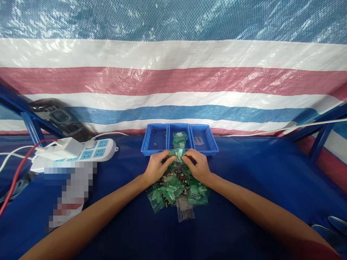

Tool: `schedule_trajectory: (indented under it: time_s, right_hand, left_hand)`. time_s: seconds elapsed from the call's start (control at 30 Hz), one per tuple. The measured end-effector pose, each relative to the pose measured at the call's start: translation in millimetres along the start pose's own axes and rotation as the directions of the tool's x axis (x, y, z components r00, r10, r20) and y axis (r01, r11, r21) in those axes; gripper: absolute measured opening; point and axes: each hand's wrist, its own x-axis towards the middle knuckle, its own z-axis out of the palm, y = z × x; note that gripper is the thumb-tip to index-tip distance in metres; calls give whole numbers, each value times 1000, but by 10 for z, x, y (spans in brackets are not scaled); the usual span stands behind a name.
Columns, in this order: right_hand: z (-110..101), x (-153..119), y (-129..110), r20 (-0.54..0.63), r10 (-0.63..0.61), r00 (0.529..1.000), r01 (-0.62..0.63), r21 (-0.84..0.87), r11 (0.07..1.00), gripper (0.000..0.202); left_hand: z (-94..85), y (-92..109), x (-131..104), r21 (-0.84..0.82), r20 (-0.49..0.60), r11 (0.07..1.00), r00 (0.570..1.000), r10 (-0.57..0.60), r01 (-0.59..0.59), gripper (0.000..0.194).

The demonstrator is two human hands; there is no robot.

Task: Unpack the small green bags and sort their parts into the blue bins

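At 9 o'clock from the green bag (179, 154) in the hands sits a hard white power strip (107, 145); its bendy cords (16, 153) could snag the left arm (108, 212) if it swung wide. At 11 o'clock, the smooth plastic left tray (147, 141) holds a few metal bits (155, 144). The left hand (157, 167) has its fingers pinched tight on the bag's left side. At 6 o'clock, on the blue surface (244, 169), lies a heap of thin, crinkly green packets (172, 188) and little metal parts (184, 177); a dragging wrist might send some rolling. The green bag, with pale sticks (179, 158) inside, is by the near rim of the middle tray (178, 126), which is at 12 o'clock. A hard tug from both hands might rip the thin plastic and spill them. The right hand (198, 167) pinches the bag's right side, fingers squeezed too. At 1 o'clock, the boxy right tray (208, 140) holds a see-through packet (198, 141).
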Motion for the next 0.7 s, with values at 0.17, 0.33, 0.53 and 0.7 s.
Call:
schedule_trajectory:
  time_s: [0.17,0.33,0.53,0.7]
  right_hand:
    - [8,4,-5,5,-15,1000,15,-8,1000,19]
    - [2,9,-16,-34,-8,999,7,-14,1000,19]
    - [1,9,-12,-37,-4,999,3,-14,1000,19]
    - [3,5,-21,-29,2,1000,-2,5,1000,18]
  left_hand:
    - [-7,16,-3,11,23,999,999,40,-41,23]
    - [2,-7,-11,40,12,998,999,38,-38,23]
    - [17,-24,-7,53,29,997,998,50,-51,26]
    - [16,-22,-4,35,27,998,998,49,-50,23]
